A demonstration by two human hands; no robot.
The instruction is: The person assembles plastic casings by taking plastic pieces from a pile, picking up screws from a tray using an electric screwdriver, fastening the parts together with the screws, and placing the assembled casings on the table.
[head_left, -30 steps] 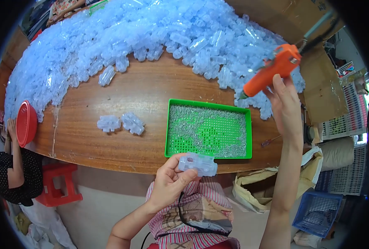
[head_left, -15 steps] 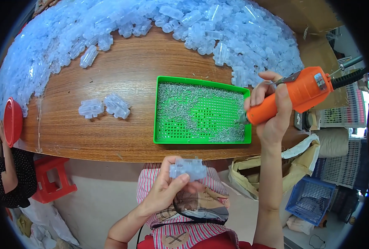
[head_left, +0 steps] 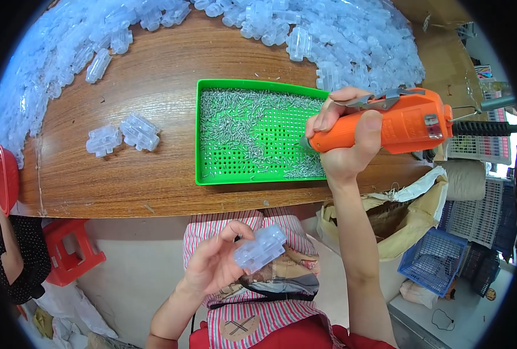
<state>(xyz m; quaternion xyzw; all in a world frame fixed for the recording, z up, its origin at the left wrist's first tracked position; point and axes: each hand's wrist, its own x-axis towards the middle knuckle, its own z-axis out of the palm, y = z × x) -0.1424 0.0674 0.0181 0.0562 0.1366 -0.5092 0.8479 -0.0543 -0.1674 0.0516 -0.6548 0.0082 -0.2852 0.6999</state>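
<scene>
Wooden table (head_left: pixel 153 180); hands: clear part (head_left: pixel 261 248), orange screwdriver (head_left: pixel 398 125).

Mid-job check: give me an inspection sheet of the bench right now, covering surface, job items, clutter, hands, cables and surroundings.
Surface: wooden table, curved front edge, bare in the middle.
Job's things: green perforated tray strewn with small metal screws; orange electric screwdriver with its tip over the tray's right end; clear plastic part held above the lap.
Clutter: heap of clear plastic parts along the far edge; two loose parts left of the tray.
Hands: left hand holds the plastic part; right hand grips the screwdriver.
Cables: dark cord leaving the screwdriver's rear.
Surroundings: red stool, red bowl, blue basket, another person's arm at left.
</scene>
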